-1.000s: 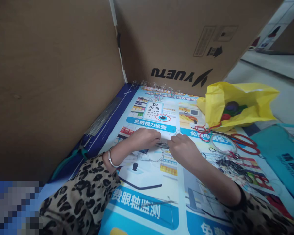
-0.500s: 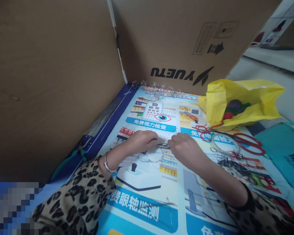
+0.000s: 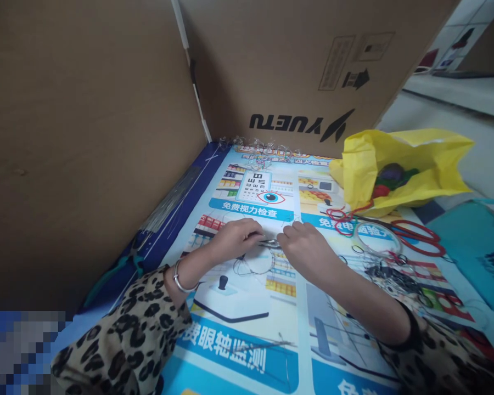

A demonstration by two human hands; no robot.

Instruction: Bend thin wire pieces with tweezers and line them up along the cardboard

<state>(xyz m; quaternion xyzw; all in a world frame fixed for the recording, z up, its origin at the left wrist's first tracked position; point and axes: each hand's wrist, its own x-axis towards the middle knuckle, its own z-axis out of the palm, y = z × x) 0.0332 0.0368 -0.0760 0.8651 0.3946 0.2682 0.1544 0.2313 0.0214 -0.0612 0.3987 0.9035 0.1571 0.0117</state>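
My left hand and my right hand meet over a printed blue poster on the table, fingers curled. Between them they pinch a small dark metal piece, perhaps pliers or a wire end. A thin loop of wire lies just below the hands. A silver bangle sits on my left wrist, and leopard-print sleeves cover both forearms.
Tall cardboard walls close off the left and back. A yellow plastic bag with coloured items lies at right, with red-handled scissors, a clear ring and a tangle of wire pieces. Thin wires line the left edge.
Both hands have stayed together on the small piece and drifted slightly left as the view shifted. Nothing was let go.
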